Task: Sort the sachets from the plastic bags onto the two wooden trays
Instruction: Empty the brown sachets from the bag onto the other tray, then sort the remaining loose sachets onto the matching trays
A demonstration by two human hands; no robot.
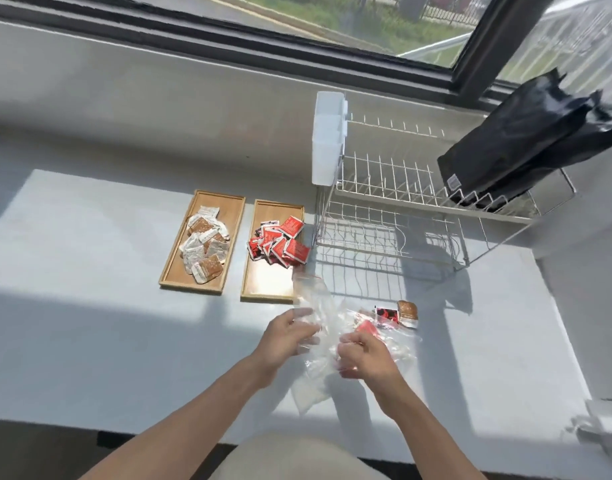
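Observation:
Two wooden trays lie side by side on the pale counter. The left tray holds a pile of white-and-brown sachets. The right tray holds a pile of red sachets. In front of them lie crumpled clear plastic bags. My left hand grips one side of a bag and my right hand grips the other. A red sachet shows just beyond my right fingers. A red-and-black sachet and a brown sachet lie beside the bags.
A white wire dish rack stands right of the trays, with a white plastic holder on its left end and a black bag on its right. A window runs along the back. White crumpled material sits at the far right.

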